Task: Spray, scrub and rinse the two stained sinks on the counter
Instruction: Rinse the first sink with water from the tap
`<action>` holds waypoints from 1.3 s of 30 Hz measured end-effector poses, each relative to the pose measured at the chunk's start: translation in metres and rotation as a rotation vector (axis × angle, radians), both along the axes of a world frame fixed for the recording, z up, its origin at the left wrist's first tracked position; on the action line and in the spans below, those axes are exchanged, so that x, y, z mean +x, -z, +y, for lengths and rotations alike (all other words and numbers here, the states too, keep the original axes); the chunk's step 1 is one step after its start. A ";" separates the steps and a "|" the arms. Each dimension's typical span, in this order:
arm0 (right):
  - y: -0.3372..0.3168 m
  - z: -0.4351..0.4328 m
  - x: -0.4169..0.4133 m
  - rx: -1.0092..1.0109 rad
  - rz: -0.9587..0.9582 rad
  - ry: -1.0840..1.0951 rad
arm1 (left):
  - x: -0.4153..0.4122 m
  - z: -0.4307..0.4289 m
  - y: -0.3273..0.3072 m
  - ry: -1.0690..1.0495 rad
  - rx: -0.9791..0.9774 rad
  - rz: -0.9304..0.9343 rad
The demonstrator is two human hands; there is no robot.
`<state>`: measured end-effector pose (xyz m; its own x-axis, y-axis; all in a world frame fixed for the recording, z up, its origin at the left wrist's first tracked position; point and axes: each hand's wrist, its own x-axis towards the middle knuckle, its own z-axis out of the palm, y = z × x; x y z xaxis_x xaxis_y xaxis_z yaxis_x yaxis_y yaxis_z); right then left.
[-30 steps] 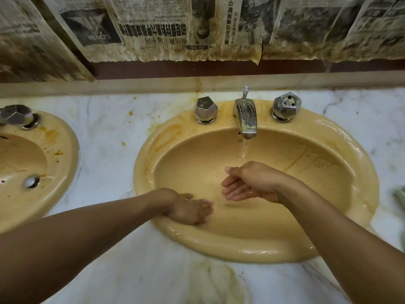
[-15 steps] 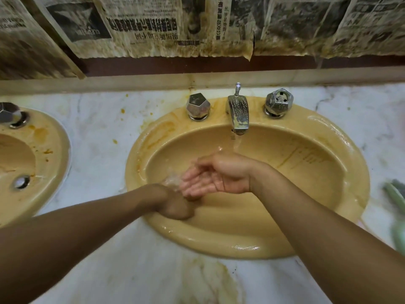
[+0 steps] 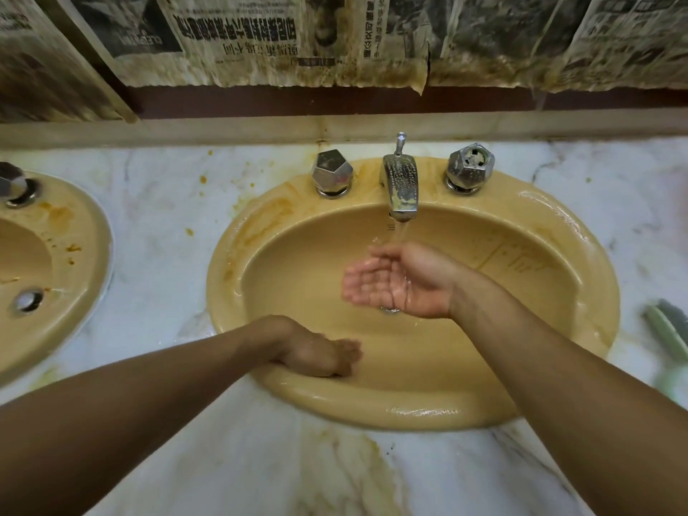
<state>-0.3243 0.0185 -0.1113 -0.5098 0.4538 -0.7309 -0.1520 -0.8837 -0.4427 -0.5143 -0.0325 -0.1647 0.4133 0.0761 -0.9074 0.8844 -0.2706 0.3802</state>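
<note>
Fingers (image 3: 355,283) of the right hand (image 3: 404,283) cup running water (image 3: 400,232) over the sink (image 3: 446,417).

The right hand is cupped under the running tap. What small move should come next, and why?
Probably tip the cupped water from the right hand onto the left rim of the sink: orange stains show there, and the tap runs into the palm.
</note>
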 end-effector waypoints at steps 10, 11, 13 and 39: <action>0.014 -0.007 0.054 0.329 -0.699 -0.139 | 0.065 -0.015 0.031 -0.026 0.235 -0.011; 0.017 0.002 0.051 0.278 -0.576 -0.012 | 0.070 -0.018 0.025 -0.037 0.167 -0.069; 0.019 0.015 0.037 0.127 -0.260 0.203 | 0.066 -0.022 0.006 -0.062 0.006 -0.182; 0.019 0.022 0.038 -0.043 -0.092 0.355 | -0.021 0.003 -0.029 0.248 0.284 0.175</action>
